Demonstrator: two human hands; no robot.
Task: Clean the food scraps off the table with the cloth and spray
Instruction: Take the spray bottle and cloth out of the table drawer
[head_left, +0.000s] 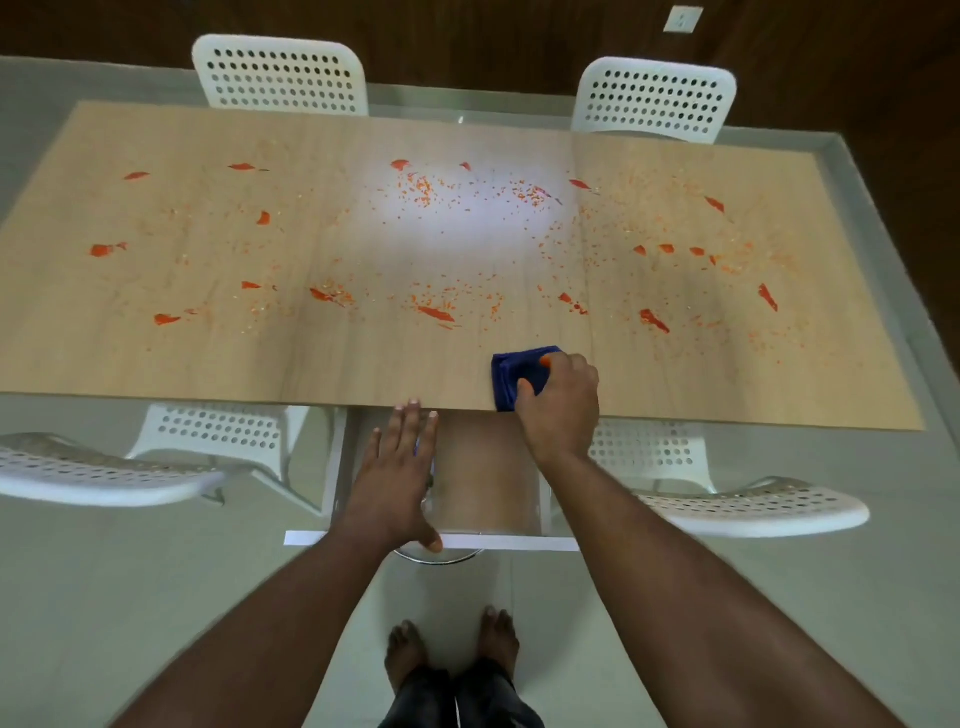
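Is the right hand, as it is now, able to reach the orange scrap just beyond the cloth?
Probably yes. The right hand grips the blue cloth at the near table edge, and bare wood lies between it and the orange scrap.

blue cloth (519, 376), orange scraps (436, 313), perforated white chairs (280, 75)

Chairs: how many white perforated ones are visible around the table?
4. Two at the far side, far left chair and far right chair; two at the near side, near left chair and near right chair, seen through glass.

right hand (563, 400) grips cloth (514, 376) | left hand (400, 467) flat | scraps (436, 313) on table (208, 364)
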